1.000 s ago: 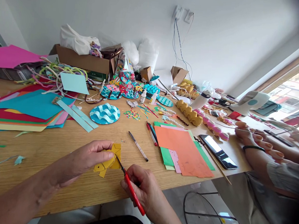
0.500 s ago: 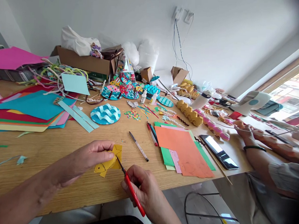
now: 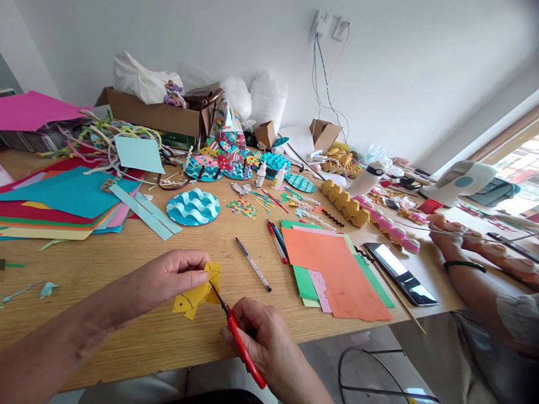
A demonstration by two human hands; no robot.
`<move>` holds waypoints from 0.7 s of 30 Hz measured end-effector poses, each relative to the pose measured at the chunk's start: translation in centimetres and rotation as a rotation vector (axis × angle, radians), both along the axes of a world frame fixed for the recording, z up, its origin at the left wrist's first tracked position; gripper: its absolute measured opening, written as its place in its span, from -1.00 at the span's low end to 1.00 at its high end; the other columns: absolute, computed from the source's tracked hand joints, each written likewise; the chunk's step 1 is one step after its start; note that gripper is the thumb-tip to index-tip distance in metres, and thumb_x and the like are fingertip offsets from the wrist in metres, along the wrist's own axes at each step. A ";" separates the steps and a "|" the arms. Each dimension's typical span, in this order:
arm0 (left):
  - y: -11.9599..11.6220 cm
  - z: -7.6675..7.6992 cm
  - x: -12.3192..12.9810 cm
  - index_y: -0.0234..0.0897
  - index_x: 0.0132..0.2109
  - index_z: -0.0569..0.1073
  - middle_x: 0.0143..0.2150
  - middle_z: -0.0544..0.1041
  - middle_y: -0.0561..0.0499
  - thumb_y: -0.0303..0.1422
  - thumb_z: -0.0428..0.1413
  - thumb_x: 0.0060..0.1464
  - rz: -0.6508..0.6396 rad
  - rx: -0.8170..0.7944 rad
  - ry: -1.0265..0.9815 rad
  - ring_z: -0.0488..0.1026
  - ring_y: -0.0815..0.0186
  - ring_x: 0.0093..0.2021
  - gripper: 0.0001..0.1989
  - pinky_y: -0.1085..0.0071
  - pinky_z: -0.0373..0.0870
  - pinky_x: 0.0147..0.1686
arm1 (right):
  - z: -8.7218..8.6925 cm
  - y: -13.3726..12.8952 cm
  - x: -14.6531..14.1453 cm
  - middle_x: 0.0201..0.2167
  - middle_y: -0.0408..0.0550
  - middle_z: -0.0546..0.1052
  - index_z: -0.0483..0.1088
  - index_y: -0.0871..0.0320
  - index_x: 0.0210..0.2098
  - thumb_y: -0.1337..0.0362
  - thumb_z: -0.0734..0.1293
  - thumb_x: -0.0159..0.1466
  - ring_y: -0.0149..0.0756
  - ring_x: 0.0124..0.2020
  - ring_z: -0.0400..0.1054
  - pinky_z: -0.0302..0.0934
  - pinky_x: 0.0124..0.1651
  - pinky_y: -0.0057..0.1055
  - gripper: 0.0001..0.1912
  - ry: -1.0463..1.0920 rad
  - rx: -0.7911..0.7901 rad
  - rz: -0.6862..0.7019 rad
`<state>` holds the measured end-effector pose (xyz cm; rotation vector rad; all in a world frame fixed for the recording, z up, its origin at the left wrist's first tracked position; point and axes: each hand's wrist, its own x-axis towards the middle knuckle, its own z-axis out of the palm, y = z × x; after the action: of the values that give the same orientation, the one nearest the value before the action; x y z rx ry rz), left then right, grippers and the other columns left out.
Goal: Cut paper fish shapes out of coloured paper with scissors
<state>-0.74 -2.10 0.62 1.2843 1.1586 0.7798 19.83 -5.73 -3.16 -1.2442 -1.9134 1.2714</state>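
Note:
My left hand (image 3: 177,275) pinches a piece of yellow paper (image 3: 194,299) near its upper edge, above the front of the wooden table. The paper has a fish outline with a dark eye drawn on it. Red-handled scissors (image 3: 244,348) are held in my right hand (image 3: 262,337), their dark blades pointing up and left into the right part of the paper. How far the blades are apart is too small to tell. A pen (image 3: 253,265) lies on the table just beyond my hands.
Orange and green sheets (image 3: 333,268) and a phone (image 3: 401,273) lie to the right. Coloured paper (image 3: 71,191) is stacked left; a blue wavy disc (image 3: 193,206) lies ahead. Another person's hand (image 3: 446,235) is at far right, by an egg-carton strip (image 3: 344,203).
The view has shifted slightly, so the table things appear a little further right. Both hands keep their hold on the yellow paper and the scissors, with the blades still at the paper.

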 end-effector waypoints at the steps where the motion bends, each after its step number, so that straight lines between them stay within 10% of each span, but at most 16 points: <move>1: 0.1 0.1 0.0 -0.17 -0.48 0.51 -0.51 0.47 0.09 -0.25 0.20 -0.15 -0.016 -0.009 0.003 0.39 0.21 -0.38 -0.90 0.42 0.33 -0.43 | 0.0 0.0 0.0 -0.65 -0.29 0.17 0.16 0.14 -0.54 0.23 0.28 0.20 -0.50 -0.60 0.00 -0.12 -0.56 -0.54 -0.75 0.000 -0.002 0.003; 13: -0.5 -0.4 -0.3 -0.19 -0.42 0.48 -0.48 0.44 0.15 -0.23 0.22 -0.06 0.016 -0.200 -0.185 0.35 0.37 -0.40 -0.85 0.52 0.28 -0.39 | 0.0 -0.4 -1.2 -0.72 -0.31 0.22 0.19 0.14 -0.53 0.24 0.26 0.21 -0.53 -0.69 0.10 -0.08 -0.63 -0.58 -0.78 0.236 -0.261 -0.021; 21: -1.4 -0.5 0.7 -0.20 -0.31 0.46 -0.43 0.49 0.12 -0.29 0.17 0.01 0.093 -0.178 -0.286 0.34 0.40 -0.44 -0.90 0.51 0.25 -0.41 | -0.8 -0.9 -2.7 -0.77 -0.33 0.27 0.20 0.15 -0.51 -0.10 0.30 0.17 -0.56 -0.78 0.07 -0.10 -0.71 -0.62 -0.56 0.487 -0.396 -0.059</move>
<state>0.01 -3.47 0.16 0.9435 1.0355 0.8767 17.13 -6.68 -3.93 -1.0304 -1.3124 1.7852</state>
